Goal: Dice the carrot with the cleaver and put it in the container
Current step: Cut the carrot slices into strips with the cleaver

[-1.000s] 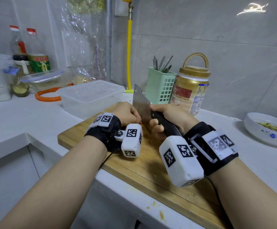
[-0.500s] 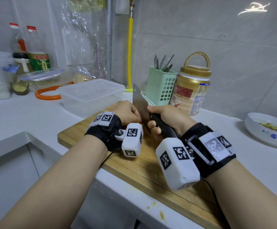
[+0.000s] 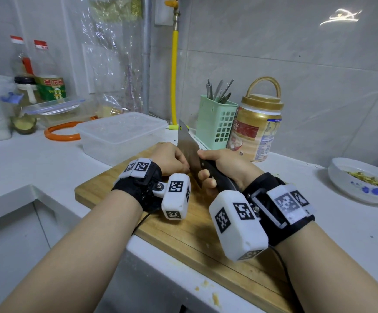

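**Cleaver up over board, carrot hidden**

Steel rectangular cleaver (image 3: pixel 187 143) is standing blade-down over the wooden cutting board (image 3: pixel 183 231), right hand (image 3: pixel 225 164) clenching around its black handle. Left hand (image 3: pixel 170 158) is sitting curled just beside the blade; carrot hidden beneath, grasp unclear. Clear lidded plastic container (image 3: pixel 121 134) is sitting behind the board, green utensil basket (image 3: pixel 216 122) to its right.

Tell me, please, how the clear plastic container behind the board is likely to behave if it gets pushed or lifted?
The container looks thin-walled and holds nothing visible, so it is probably light and would likely slide on the smooth white counter at a nudge. It is low and wide, so tipping seems unlikely. Its walls may flex if squeezed.
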